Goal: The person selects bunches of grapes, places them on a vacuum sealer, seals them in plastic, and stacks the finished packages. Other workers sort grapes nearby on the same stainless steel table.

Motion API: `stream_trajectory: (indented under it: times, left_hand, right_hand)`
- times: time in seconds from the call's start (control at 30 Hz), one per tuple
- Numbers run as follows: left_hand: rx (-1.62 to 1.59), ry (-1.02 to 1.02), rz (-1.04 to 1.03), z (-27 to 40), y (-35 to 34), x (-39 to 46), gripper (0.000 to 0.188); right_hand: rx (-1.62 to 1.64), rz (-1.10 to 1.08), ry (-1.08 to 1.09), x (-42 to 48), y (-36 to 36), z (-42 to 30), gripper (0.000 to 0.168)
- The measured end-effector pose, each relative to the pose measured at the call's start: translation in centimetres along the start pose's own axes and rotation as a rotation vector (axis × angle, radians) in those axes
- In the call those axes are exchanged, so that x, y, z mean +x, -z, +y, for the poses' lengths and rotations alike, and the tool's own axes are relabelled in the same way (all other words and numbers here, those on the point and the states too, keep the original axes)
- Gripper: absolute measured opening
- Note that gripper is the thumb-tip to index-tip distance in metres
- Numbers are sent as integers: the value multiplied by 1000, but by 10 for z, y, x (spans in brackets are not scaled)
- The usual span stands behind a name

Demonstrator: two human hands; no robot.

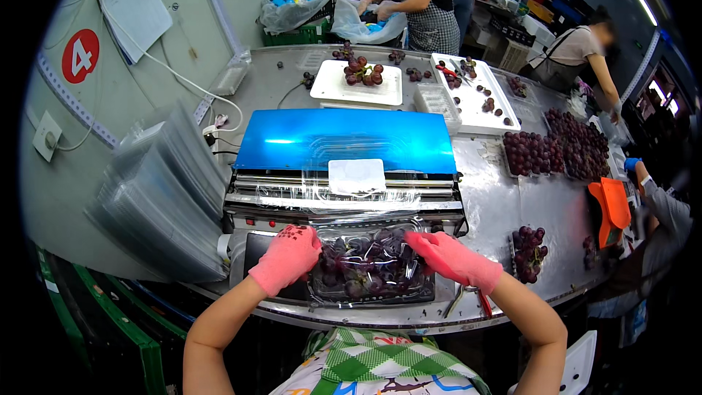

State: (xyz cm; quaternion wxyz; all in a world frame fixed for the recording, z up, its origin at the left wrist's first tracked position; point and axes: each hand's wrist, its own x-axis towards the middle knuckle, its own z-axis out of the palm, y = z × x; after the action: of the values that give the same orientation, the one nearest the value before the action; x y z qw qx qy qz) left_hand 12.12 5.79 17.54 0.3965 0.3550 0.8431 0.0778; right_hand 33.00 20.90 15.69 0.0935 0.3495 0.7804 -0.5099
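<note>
A clear plastic container (368,297) full of dark grapes (364,263) sits before me at the table's front edge, on a black plate (260,252). My left hand (290,255), in a pink glove, has its fingers closed at the container's upper left corner. At the upper right corner, my right hand (452,258), also gloved in pink, pinches the edge. Behind the container, clear plastic bearing a white label (357,176) lies over the rollers of a film wrapping machine (274,182); whether it is the container's lid or film, I cannot tell.
Stacked clear plastic lids or trays (164,192) lean at left. Red-handled snips (484,303) lie by my right wrist. Grape packs (532,153), a loose bunch (529,255) and an orange scale (609,211) are at right. White trays (323,88) stand behind the machine's blue cover (345,137). Other people work nearby.
</note>
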Motion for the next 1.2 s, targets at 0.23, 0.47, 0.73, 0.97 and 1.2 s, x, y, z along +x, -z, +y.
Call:
stream_trajectory:
  times: [0.23, 0.47, 0.73, 0.97, 1.2]
  left_hand:
    - [422, -269, 146, -20, -20, 28, 23]
    - [309, -389, 319, -39, -30, 30, 21]
    - [-367, -264, 700, -69, -77, -26, 26]
    - [-1130, -40, -62, -77, -106, -49, 22]
    - [-1190, -141, -163, -83, -104, -48, 56]
  right_hand:
    - [-412, -200, -30, 13, 9, -29, 67]
    - [-805, -123, -61, 24, 0, -58, 67]
    - [-590, 440, 162, 39, 14, -33, 51]
    - [516, 514, 207, 94, 20, -6, 64]
    - [600, 266, 341, 35, 36, -12, 45]
